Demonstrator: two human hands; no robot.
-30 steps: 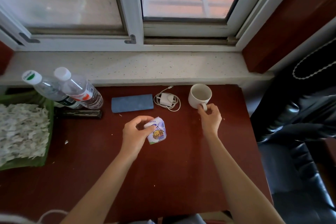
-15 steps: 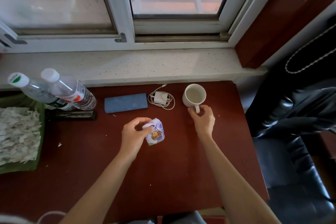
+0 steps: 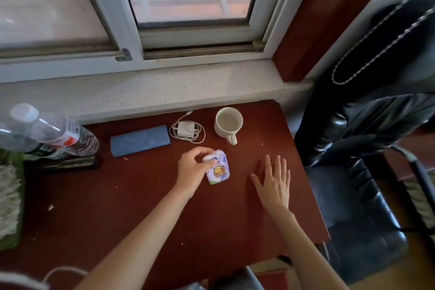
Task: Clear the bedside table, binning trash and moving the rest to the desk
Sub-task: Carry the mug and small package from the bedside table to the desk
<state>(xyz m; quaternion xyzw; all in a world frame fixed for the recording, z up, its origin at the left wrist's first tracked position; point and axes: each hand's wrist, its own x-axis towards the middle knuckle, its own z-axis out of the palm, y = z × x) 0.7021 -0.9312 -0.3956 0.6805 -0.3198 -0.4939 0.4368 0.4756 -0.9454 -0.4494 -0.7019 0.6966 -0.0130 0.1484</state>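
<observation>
My left hand (image 3: 191,169) holds a small tissue pack (image 3: 217,169) with a yellow cartoon print, its fingers curled over the pack's top left edge on the dark red table (image 3: 141,219). My right hand (image 3: 274,183) lies flat with straight fingers on the table, below and to the right of a white mug (image 3: 228,125), apart from its handle. A white charger with a coiled cable (image 3: 187,129) and a blue case (image 3: 140,140) lie behind the tissue pack. Two clear plastic bottles (image 3: 54,134) lean at the far left.
A green tray of white shreds (image 3: 9,202) sits at the left edge, with a dark flat object (image 3: 68,163) beside it. A stone window sill (image 3: 153,89) runs behind the table. A black leather chair with a dark garment (image 3: 367,172) stands close on the right.
My right hand has let go of the mug's handle and drawn back onto the table, now flat. The left hand still holds the tissue pack. The view has shifted to the right.
</observation>
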